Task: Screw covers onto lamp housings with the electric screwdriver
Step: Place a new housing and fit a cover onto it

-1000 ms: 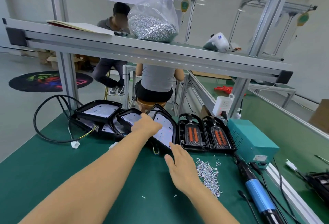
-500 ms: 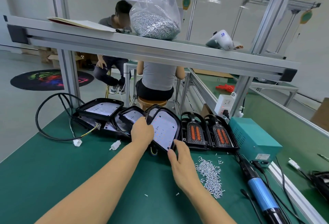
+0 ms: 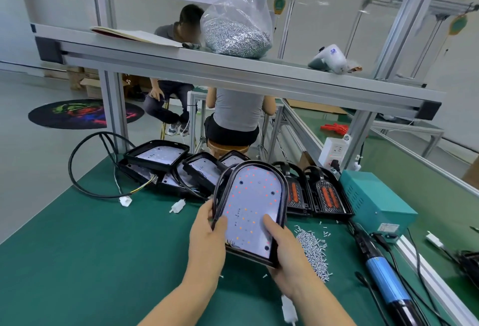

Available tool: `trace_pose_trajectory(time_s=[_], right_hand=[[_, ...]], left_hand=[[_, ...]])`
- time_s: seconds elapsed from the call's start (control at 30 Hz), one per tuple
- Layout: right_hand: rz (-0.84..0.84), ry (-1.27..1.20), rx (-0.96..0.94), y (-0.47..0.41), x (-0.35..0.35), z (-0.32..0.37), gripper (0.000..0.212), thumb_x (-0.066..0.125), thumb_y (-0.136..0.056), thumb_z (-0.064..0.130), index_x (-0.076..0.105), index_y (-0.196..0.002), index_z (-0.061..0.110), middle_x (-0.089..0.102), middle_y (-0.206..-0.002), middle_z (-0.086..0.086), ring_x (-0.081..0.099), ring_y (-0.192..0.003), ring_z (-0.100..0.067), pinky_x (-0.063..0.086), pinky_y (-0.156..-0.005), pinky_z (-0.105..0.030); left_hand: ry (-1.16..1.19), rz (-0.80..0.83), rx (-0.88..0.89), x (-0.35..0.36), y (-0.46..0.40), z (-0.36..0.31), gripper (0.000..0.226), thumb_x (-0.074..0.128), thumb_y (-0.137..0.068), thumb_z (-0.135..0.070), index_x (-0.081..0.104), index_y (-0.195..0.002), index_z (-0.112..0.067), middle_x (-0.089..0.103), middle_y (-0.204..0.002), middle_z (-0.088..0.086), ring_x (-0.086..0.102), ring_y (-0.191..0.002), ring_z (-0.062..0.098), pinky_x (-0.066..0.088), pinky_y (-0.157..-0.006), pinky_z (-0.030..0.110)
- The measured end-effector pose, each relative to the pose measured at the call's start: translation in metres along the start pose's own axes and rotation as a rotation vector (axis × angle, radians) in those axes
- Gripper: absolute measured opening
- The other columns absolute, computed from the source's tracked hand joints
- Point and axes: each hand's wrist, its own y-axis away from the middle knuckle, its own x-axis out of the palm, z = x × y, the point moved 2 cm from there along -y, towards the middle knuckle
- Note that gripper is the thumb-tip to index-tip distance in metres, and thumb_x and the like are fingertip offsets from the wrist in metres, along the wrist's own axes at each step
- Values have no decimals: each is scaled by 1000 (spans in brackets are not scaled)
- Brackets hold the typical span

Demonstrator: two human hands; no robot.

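Housing [image 3: 252, 209], black rim with white LED board facing up, is held tilted above the green table [image 3: 77, 261] near frame centre, clear of the mat. Left hand [image 3: 207, 242] grips its 9 o'clock edge, thumb on the board and fingers curled under the rim. Right hand [image 3: 287, 255] grips the 5 o'clock corner, thumb pressed flat on the board and fingers wrapped beneath. LEDs on the board show as small red and orange dots. At 11 o'clock from the held unit, a pile of more housings [image 3: 166, 165] lies overlapped on the table, with a black cable [image 3: 77, 170] looping out to 9 o'clock and two white connectors [image 3: 177, 206] just beside the pile. At 2 o'clock, two black covers [image 3: 326, 196] with orange inserts lie side by side, touching a teal box [image 3: 373, 201]. Loose screws [image 3: 311, 250] form a heap at 3 o'clock, just beside the right hand. Screwdriver [image 3: 383, 276], blue-bodied, lies on the table at 4 o'clock, untouched, cord trailing. On the shelf [image 3: 233, 72] at 12 o'clock sits a clear bag of screws [image 3: 236, 33]. Two seated people are visible behind the frame.
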Motion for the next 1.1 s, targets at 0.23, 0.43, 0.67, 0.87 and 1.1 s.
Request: trace_pose_trajectory(time_s=[0.23, 0.43, 0.67, 0.87, 1.1], right_hand=[[119, 166, 15, 6, 20, 5, 32, 52, -99, 18, 58, -127, 4, 72, -114, -12, 71, -102, -29, 59, -75, -34], [72, 507, 35, 22, 16, -3, 33, 53, -101, 30, 61, -117, 3, 72, -101, 1, 67, -88, -15, 51, -80, -24], [-49, 730, -152, 45, -9, 5, 19, 48, -102, 25, 67, -102, 27, 73, -100, 5, 66, -89, -8, 51, -82, -22], [-271, 1075, -282, 65, -50, 16, 20, 56, -96, 11, 73, -98, 22, 68, -91, 14, 60, -89, -7, 38, -76, -2], [-149, 1540, -365, 66, -33, -7, 19, 58, -94, 24, 71, -108, 24, 62, -101, 4, 57, -101, -17, 41, -86, -26]], left_hand=[[152, 55, -258, -36, -1, -7, 27, 58, -85, 5, 61, -106, -11, 73, -102, 7, 69, -90, 23, 54, -78, 37], [50, 5, -390, -48, 8, 0, 17, 59, -87, 3, 60, -99, -9, 69, -99, 17, 66, -82, 33, 56, -77, 50], [64, -74, -467, -75, 29, 9, 15, 57, -88, 4, 59, -98, -7, 69, -92, 14, 67, -75, 32, 55, -61, 39], [14, -170, -466, -102, 35, 7, 17, 55, -88, 6, 57, -99, -7, 65, -88, 15, 63, -71, 31, 51, -58, 37], [-34, -168, -527, -98, 45, 11, 14, 55, -88, 5, 56, -98, -5, 64, -85, 15, 60, -69, 30, 50, -61, 36]])
